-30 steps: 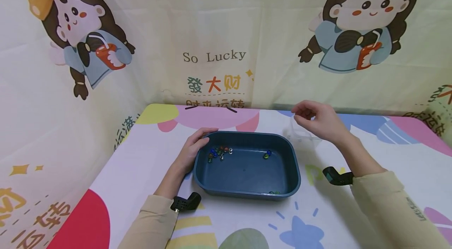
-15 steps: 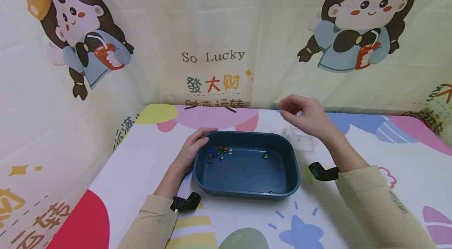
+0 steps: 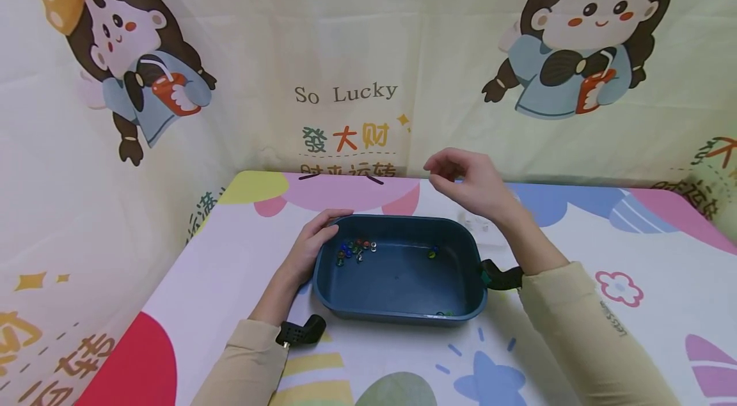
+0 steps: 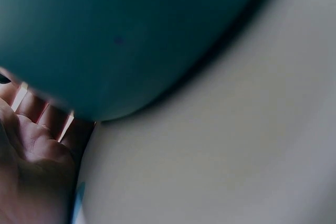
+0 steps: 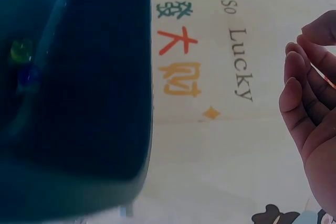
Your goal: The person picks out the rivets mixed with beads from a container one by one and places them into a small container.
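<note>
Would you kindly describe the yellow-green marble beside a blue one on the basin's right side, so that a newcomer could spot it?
Find the dark blue basin that the left hand holds. In the head view, look right on its floor, away from the marble cluster. The yellow-green marble sits there beside a blue marble, set apart from it by colour.

Right hand (image 3: 469, 185) displaced leftward and slightly higher, from before the clear container (image 3: 479, 224) to beyond the far right corner of the dark blue basin (image 3: 397, 284). Its black wrist camera (image 3: 502, 276), previously apart from the basin, now overlaps the right rim in head view. The pink flower outline (image 3: 619, 289), formerly hidden by the sleeve (image 3: 576, 320), is fully exposed.
</note>
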Tool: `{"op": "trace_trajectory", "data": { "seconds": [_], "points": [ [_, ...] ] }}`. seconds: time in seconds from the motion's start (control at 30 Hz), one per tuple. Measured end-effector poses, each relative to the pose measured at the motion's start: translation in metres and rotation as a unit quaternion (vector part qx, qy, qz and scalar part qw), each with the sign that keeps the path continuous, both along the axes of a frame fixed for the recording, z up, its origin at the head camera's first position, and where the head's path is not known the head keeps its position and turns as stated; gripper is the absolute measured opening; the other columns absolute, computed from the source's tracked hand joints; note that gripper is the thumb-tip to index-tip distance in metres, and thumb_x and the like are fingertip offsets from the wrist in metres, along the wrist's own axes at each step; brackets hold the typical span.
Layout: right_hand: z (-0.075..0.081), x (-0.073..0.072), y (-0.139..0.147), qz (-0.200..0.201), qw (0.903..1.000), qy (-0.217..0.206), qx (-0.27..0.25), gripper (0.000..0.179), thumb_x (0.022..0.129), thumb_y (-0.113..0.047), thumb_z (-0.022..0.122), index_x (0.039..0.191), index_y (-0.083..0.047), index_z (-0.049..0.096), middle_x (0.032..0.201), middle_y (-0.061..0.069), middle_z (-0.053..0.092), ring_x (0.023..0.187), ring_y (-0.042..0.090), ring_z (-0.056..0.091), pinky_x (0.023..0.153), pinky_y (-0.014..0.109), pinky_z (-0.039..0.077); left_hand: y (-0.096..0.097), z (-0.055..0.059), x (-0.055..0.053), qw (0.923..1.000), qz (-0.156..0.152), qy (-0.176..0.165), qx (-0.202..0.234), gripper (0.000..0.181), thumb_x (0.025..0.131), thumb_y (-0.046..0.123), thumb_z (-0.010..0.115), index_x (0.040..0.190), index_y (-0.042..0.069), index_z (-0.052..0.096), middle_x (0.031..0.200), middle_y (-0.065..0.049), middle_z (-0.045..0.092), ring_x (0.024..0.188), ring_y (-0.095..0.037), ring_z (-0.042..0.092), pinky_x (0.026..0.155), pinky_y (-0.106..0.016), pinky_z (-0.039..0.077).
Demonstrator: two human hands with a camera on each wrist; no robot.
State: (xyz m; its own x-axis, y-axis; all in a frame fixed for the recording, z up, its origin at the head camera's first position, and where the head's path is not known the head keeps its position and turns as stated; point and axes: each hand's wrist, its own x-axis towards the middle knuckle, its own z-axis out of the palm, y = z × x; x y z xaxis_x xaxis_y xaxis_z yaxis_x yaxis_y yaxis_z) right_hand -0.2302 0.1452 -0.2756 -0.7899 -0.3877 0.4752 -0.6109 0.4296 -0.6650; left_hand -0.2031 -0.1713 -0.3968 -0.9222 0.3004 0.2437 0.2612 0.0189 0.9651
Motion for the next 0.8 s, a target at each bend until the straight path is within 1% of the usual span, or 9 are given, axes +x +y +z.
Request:
{"op": "trace_trajectory", "data": {
  "seconds": [0.17, 0.3, 0.4, 0.6, 0.8],
  "points": [
    [0.001, 0.0, -0.013, 0.008, 0.9999, -0.014, -0.004, 0.016, 0.091, -0.004, 0.069, 0.107, -0.002, 0.07, 0.091, 0.007, 0.067, 0.077, 0.023, 0.059, 0.07, 0.03, 0.051, -0.001, 0.001, 0.001, 1.0, -0.002, -0.003, 0.002, 0.041, 0.104, 0.014, 0.041, 0.14, -0.001, 0.053, 0.141, -0.019, 0.054, 0.128, -0.034, 0.051, 0.11, -0.051, 0.036],
    [-0.003, -0.001, -0.021, 0.012, 0.9996, -0.024, -0.004, 0.015, 0.091, -0.005, 0.069, 0.106, -0.003, 0.071, 0.091, 0.007, 0.067, 0.077, 0.023, 0.059, 0.07, 0.028, 0.05, -0.001, 0.001, 0.001, 1.0, -0.005, -0.006, 0.003, 0.041, 0.105, 0.014, 0.041, 0.141, -0.002, 0.053, 0.14, -0.02, 0.054, 0.128, -0.034, 0.051, 0.11, -0.051, 0.036],
    [-0.007, -0.001, -0.026, 0.02, 0.9996, -0.021, -0.001, 0.014, 0.092, -0.006, 0.068, 0.105, -0.004, 0.071, 0.09, 0.006, 0.068, 0.076, 0.022, 0.059, 0.07, 0.028, 0.05, 0.0, 0.002, 0.001, 0.9999, -0.006, -0.008, 0.002, 0.041, 0.105, 0.015, 0.041, 0.141, -0.001, 0.053, 0.14, -0.02, 0.054, 0.128, -0.034, 0.051, 0.11, -0.05, 0.036],
    [-0.018, -0.003, -0.039, 0.063, 0.998, -0.001, 0.006, 0.013, 0.091, -0.004, 0.07, 0.104, -0.003, 0.072, 0.089, 0.004, 0.068, 0.076, 0.02, 0.06, 0.069, 0.031, 0.051, 0.0, 0.002, 0.001, 1.0, -0.002, -0.002, -0.006, 0.041, 0.105, 0.015, 0.04, 0.141, -0.002, 0.052, 0.14, -0.02, 0.055, 0.128, -0.033, 0.051, 0.11, -0.048, 0.036],
    [-0.027, -0.005, -0.051, 0.097, 0.9952, 0.002, 0.01, 0.013, 0.089, -0.003, 0.071, 0.102, -0.002, 0.071, 0.087, 0.003, 0.067, 0.074, 0.019, 0.059, 0.067, 0.03, 0.051, -0.002, 0.003, 0.001, 1.0, -0.004, -0.006, -0.002, 0.04, 0.105, 0.014, 0.04, 0.14, -0.002, 0.052, 0.141, -0.019, 0.054, 0.129, -0.034, 0.051, 0.11, -0.048, 0.037]
  ]
}}
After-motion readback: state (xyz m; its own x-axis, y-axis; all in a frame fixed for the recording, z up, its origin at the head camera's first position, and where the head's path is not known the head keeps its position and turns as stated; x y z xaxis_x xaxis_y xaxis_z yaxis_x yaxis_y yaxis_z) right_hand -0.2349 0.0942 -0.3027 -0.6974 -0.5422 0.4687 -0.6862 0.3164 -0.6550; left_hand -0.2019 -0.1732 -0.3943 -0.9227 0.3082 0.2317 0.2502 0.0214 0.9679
